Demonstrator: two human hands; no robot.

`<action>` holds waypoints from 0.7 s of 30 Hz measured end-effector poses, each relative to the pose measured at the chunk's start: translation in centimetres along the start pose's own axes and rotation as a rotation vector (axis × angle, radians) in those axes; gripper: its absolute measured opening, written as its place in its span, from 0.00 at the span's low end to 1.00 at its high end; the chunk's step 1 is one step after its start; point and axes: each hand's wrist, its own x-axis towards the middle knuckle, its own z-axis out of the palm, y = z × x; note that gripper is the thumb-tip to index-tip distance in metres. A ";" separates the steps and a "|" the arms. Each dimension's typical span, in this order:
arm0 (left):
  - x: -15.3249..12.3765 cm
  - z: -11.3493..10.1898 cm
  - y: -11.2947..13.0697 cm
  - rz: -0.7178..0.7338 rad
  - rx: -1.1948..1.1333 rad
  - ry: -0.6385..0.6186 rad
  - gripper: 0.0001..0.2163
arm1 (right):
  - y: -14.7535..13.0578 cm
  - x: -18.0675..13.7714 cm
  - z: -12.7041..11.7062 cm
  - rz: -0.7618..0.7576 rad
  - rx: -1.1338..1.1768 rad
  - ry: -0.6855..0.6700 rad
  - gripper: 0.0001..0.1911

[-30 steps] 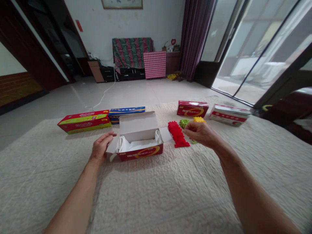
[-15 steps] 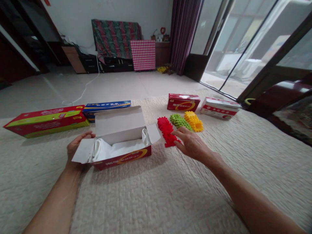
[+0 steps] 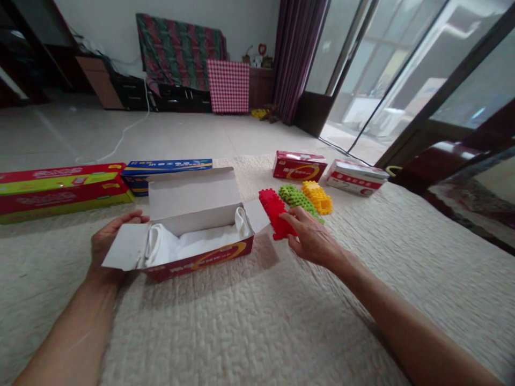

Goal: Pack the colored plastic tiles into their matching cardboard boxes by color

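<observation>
An open red box with a raised white lid and white lining sits on the cream quilted cover. My left hand grips its left end flap, fingers curled round it. My right hand is closed on a red knobbly plastic block stack, tilting it up just right of the box. A green stack and a yellow stack lie right behind it.
A long red and green box and a blue box lie at the left rear. Two shut red and white boxes lie behind the stacks. Beyond are tiled floor, a white cable, a checked board and glass doors.
My right hand came down from above the stacks, reached the red stack and took hold of it, lifting one end. My left hand stays on the box flap. The view shifted right.
</observation>
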 end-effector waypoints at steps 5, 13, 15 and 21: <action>-0.1 0.3 0.4 -0.041 0.004 0.015 0.17 | 0.4 0.1 0.3 -0.024 0.001 0.029 0.20; -0.4 0.5 0.5 -0.037 0.014 0.019 0.19 | 1.9 0.1 -0.1 0.036 0.214 -0.004 0.04; -0.2 0.3 0.3 -0.034 0.019 0.012 0.19 | 2.1 0.1 -1.0 0.088 0.303 -0.057 0.04; 0.4 -0.2 -0.2 -0.011 0.046 -0.022 0.20 | 2.8 -0.7 -3.9 0.058 0.481 -0.460 0.05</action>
